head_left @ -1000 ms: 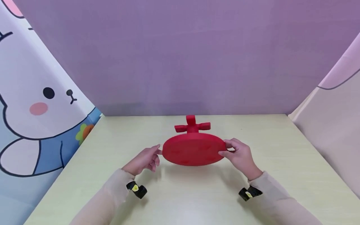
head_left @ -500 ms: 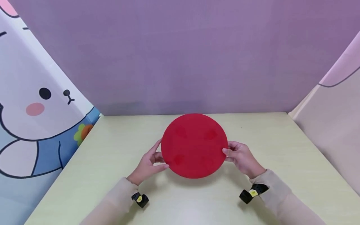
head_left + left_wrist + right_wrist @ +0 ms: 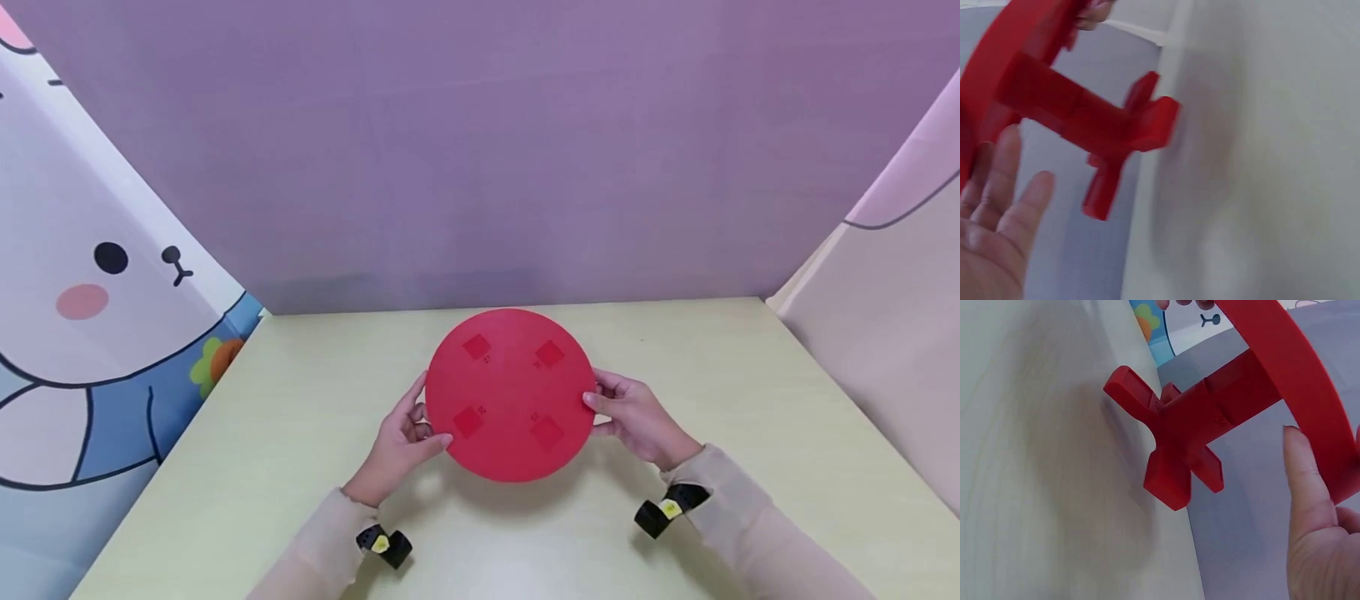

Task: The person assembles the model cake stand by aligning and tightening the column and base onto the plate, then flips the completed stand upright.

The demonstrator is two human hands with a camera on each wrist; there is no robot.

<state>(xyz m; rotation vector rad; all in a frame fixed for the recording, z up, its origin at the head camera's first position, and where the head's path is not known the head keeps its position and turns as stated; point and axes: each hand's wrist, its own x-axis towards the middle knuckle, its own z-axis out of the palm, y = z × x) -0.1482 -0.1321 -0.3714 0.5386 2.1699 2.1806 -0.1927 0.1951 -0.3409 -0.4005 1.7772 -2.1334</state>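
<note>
At center of the head view, just below the middle of the frame, a red round toy table (image 3: 510, 393) is held up off the pale wooden tabletop (image 3: 750, 392) w/ its flat top tipped toward the camera, so the disc face & its four darker square marks show plainly. That tilt probably explains why the underside is hidden from the head cam.

Left hand (image 3: 405, 437) grips the disc's left rim: thumb on the face, fingers curled behind the edge. Right hand (image 3: 633, 417) does the same at the right rim, thumb forward, fingers wrapped round the back. Gripping opposite edges likely keeps the disc steady & lets both wrists turn it together.

Wrist views show what's behind: a thick red center post (image 3: 1229, 394) runs from the disc's back to a cross-shaped foot (image 3: 1166, 447), hanging free near the tabletop, not touching as far as I can tell. In the left wrist view the same foot (image 3: 1125, 134) sits mid-frame, w/ left fingers (image 3: 1007, 181) lying along the disc's rim at lower left.

Purple backdrop (image 3: 480, 150) fills the upper frame; a cartoon bunny panel (image 3: 90, 275) stands at left.
</note>
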